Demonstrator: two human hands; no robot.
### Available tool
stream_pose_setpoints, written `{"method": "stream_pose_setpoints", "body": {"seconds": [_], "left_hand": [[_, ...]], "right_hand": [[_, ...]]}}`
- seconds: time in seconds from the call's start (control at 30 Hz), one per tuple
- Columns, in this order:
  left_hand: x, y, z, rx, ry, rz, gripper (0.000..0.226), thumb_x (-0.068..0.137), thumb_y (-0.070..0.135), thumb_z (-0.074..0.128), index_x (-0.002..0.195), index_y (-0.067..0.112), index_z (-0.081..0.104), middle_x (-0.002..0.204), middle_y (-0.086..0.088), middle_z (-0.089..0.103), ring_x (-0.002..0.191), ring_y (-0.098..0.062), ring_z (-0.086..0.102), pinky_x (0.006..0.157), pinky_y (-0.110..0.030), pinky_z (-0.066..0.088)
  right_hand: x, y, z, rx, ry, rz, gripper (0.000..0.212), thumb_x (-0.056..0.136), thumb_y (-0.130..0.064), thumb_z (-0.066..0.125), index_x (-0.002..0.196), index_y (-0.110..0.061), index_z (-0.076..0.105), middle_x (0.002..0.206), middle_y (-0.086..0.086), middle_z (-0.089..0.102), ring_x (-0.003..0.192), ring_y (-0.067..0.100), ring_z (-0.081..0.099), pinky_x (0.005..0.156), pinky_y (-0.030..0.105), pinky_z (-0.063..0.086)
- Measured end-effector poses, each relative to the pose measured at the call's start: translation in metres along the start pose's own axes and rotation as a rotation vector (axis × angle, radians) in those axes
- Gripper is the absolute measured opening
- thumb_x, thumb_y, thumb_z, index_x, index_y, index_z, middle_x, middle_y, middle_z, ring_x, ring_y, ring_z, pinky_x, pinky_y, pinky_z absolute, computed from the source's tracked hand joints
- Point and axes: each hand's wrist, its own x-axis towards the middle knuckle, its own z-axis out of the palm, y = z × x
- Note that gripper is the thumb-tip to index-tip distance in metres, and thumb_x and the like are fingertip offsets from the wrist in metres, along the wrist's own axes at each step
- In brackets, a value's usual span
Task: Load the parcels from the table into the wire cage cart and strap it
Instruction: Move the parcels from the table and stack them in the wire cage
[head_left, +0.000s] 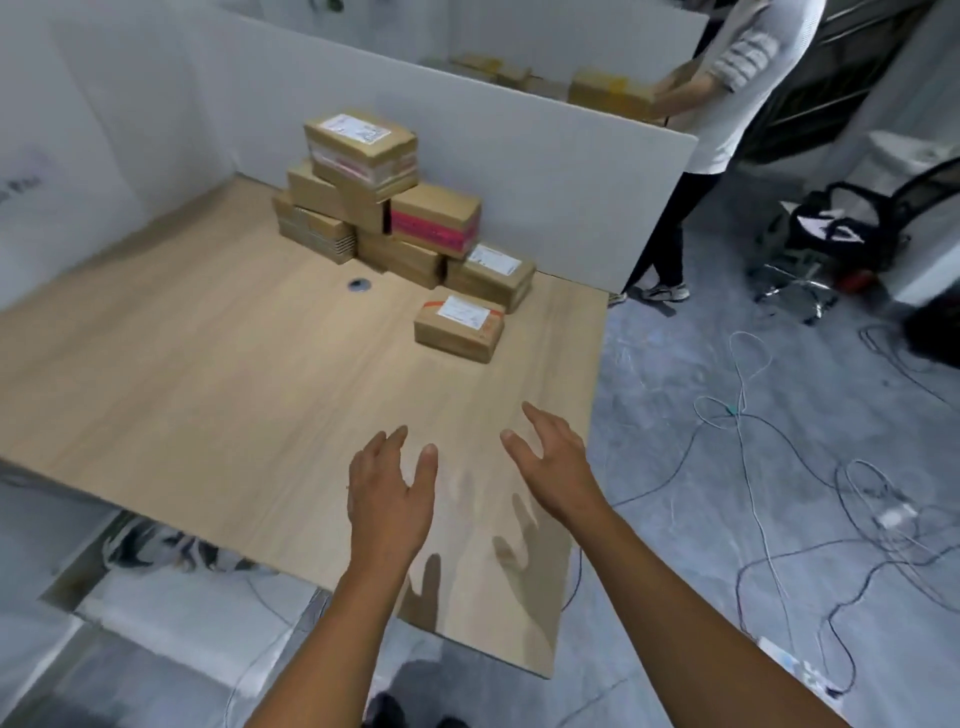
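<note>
1. Your left hand hovers over the table at lower centre of frame. Fingers are straight and spread, holding nothing.
2. Your right hand is just right of it, near the table's right edge. Palm is turned inward, fingers wide and relaxed, also holding nothing. The two hands are apart, not touching.
3. Both hands cast shadows on the wood below them (whether either touches the surface, can't tell).
4. The parcels are all on the table, upper centre of frame, stacked against the grey partition.
5. The top parcel sits skewed on the stack, white label up. Below and to its right is the pink-taped parcel.
6. The labelled parcel sits low at the stack's right end, by the partition.
7. The nearest parcel lies flat in front of that one, close to it, well apart from your hands. It has a white label and orange tape on top.
8. A cable grommet is set in the tabletop, just in front of the stack.
9. A second person stands at upper right beyond the partition, hands on a cardboard box.
10. The floor at right carries loose cables. An office chair stands at the right edge of frame.
</note>
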Motion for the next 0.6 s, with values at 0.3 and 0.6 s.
{"method": "stream_pose_setpoints", "body": {"seconds": [0.3,0.6], "left_hand": [[0.065,-0.002,-0.008,-0.156,-0.056,-0.045,0.059,0.104,0.052,0.049,0.155,0.023,0.043,0.162,-0.005,0.035,0.151,-0.023,0.032,0.124,-0.045,0.027],[0.086,-0.009,0.03,-0.166,-0.138,-0.183,0.059,0.103,0.055,0.049,0.155,0.028,0.041,0.164,-0.003,0.029,0.149,-0.025,0.034,0.116,-0.046,0.034]], "right_hand": [[0.003,-0.013,0.01,0.065,0.04,0.078,0.063,0.102,-0.057,0.052,0.158,-0.032,0.037,0.164,-0.006,0.036,0.152,0.016,0.028,0.124,0.037,0.025],[0.05,-0.011,0.0,0.057,-0.006,0.102,0.062,0.102,-0.054,0.055,0.158,-0.031,0.04,0.162,-0.004,0.038,0.149,0.015,0.035,0.114,0.029,0.027]]}}
